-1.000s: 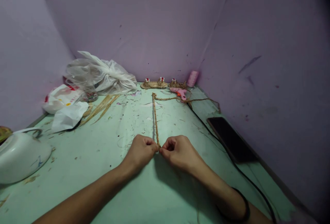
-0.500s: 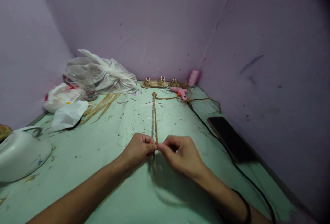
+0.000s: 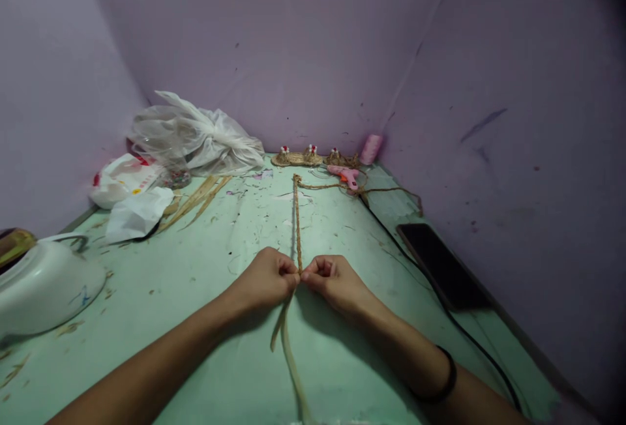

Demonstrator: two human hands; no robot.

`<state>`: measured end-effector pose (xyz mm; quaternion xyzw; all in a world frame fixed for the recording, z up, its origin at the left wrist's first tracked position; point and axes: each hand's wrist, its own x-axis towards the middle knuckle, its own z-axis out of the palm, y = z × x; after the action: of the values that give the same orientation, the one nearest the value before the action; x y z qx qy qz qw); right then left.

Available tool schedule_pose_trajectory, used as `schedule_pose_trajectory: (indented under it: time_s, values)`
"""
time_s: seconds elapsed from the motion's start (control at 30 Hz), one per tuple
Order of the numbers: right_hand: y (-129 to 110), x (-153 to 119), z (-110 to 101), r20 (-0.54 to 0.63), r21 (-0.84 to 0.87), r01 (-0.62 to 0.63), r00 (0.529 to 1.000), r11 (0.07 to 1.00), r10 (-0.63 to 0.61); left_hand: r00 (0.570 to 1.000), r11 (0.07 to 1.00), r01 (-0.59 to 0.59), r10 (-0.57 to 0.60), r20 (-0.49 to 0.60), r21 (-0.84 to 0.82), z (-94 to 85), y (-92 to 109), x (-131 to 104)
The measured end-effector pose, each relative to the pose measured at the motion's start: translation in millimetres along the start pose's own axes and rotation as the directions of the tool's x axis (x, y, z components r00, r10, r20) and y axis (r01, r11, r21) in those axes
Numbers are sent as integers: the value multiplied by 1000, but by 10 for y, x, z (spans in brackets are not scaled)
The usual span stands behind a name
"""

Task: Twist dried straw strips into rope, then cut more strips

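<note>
Your left hand [image 3: 267, 279] and right hand [image 3: 331, 279] pinch shut on the thin brown braided straw cord [image 3: 297, 219], mid-plait; next, cross the loose pale strands [image 3: 288, 340] tightly.

I see a thin brown braid [image 3: 296, 223], tightly twisted, lying straight on the table toward 12 o'clock. Its near end splits into pale flat strips [image 3: 288, 340] trailing toward 6 o'clock.

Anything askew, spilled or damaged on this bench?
Mostly mess: the pale green table top is scuffed and littered with fibre scraps. Crumpled white plastic bags are heaped at back left. Both hands, left hand and right hand, pinch the braided straw cord normally.
</note>
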<state>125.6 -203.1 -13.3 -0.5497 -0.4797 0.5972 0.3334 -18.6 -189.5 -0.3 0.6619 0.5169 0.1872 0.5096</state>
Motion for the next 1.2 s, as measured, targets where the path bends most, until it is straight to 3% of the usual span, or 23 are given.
schedule_pose_trajectory:
  time_s: [0.13, 0.27, 0.37, 0.5, 0.63, 0.73, 0.83, 0.87, 0.93, 1.0, 1.07, 1.2]
  values:
    - [37, 31, 33, -18, -8, 19, 1000, 1000, -19, 999, 970, 52, -53, -5, 236, -104, 92, -74]
    - [55, 12, 66, -3, 20, 68, 998, 998, -68, 992, 968, 124, -121, -30, 217, -45, 161, -184]
    - [55, -21, 79, -25, 79, 93, 996, 993, -91, 993, 965, 86, -63, -100, 247, 133, 130, -255]
    - [57, -60, 97, -63, 163, 78, 996, 983, -68, 965, 895, 39, 81, -248, 444, 375, 36, -325]
    - [58, -68, 107, -72, 185, 61, 996, 981, -49, 962, 853, -4, 146, -232, 522, 416, 47, -367]
    - [34, -65, 93, -49, 179, 46, 998, 983, -38, 979, 908, -20, 102, -174, 418, 249, 129, -332]
    - [-2, -63, 74, -8, 186, 20, 1000, 982, -19, 968, 988, 87, -53, -244, 131, 22, 187, -228]
    - [-10, -59, 68, 5, 188, 16, 1000, 982, -17, 969, 989, 147, -144, -202, -3, -31, 190, -190]
    - [-14, -45, 58, 32, 192, 14, 999, 981, -20, 966, 938, 252, -260, -2, -239, -82, 167, -125]
    - [-5, -21, 43, 61, 190, 29, 997, 981, -41, 949, 876, 313, -269, 167, -367, -70, 121, -84]
    - [7, 2, 19, 103, 151, 49, 993, 987, -65, 945, 865, 322, -268, 187, -386, -32, 78, -59]
    - [33, 4, -43, 138, -95, 186, 975, 978, -172, 948, 915, 317, -307, 82, -247, 32, 49, -21]
